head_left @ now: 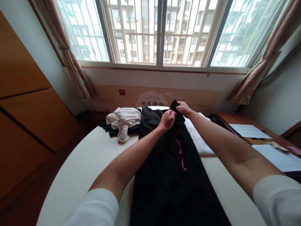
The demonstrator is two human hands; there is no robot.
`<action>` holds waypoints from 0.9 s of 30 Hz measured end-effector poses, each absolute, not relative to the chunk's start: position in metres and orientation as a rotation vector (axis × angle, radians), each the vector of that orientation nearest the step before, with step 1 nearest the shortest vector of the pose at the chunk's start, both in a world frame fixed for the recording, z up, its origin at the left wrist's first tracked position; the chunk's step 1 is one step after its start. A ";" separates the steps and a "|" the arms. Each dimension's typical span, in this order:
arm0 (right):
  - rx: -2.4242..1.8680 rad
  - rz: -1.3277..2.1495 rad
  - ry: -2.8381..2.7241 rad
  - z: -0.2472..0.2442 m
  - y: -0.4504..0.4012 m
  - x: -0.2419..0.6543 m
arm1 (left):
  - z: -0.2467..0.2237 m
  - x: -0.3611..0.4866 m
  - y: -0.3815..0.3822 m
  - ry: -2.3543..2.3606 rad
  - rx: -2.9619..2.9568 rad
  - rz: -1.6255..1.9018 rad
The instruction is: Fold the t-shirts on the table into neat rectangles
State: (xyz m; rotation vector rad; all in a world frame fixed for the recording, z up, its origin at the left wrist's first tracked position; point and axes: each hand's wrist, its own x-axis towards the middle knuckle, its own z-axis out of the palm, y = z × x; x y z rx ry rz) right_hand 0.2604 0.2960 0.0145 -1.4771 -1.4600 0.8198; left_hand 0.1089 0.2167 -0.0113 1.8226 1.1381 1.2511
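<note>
A long black garment (164,182) lies spread over the white table and runs toward me; its exact kind is unclear. Thin pink marks (180,147) show on its front. At its far end my right hand (184,109) is closed, gripping a raised, bunched part of the black cloth. Just left of it and a bit nearer, my left hand (168,120) is closed with fingers pinched on the same garment. Its fingertips are partly hidden from view.
On the white table (77,175), a crumpled pale cloth (125,119) rests over dark fabric at left. Folded white cloth (199,138) lies to the right. A wooden desk (235,119) with papers (250,131) stands further right, and a wooden cabinet (25,125) at left. A window is ahead.
</note>
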 end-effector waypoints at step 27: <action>-1.525 0.308 -2.611 -0.035 0.252 0.207 | -0.031 0.072 0.008 1.141 2.650 0.284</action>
